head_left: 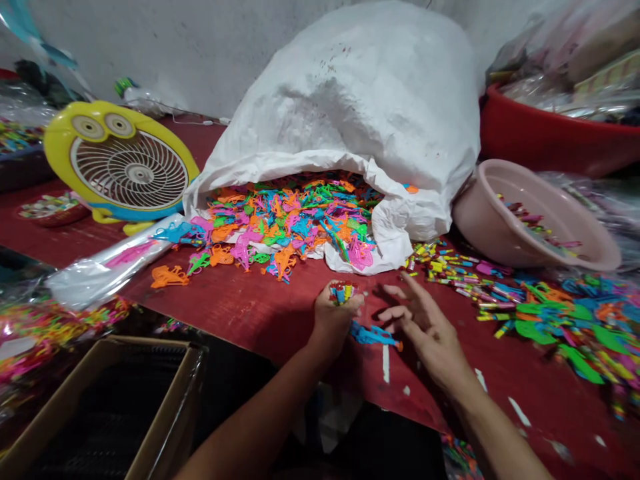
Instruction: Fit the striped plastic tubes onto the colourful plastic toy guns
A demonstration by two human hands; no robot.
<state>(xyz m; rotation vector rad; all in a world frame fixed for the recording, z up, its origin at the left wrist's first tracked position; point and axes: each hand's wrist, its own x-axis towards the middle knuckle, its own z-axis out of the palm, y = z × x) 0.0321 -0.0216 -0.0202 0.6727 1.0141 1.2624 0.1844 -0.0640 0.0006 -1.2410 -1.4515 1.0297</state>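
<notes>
My left hand is wrapped round a bunch of small coloured sticks, whose red, yellow and blue ends poke out at the top. Close beside it, my right hand has its fingers spread, with nothing between them. A blue plastic toy piece lies on the red table between the two hands; it may touch the left hand, I cannot tell. Beyond the hands, a big white sack spills a heap of bright plastic toy pieces. Similar small sticks lie scattered past the right hand.
At left stand a yellow fan and clear plastic bags. A pink basin tilts at right, before a red tub. Green and orange pieces pile up there. An open cardboard box sits below the red table's edge.
</notes>
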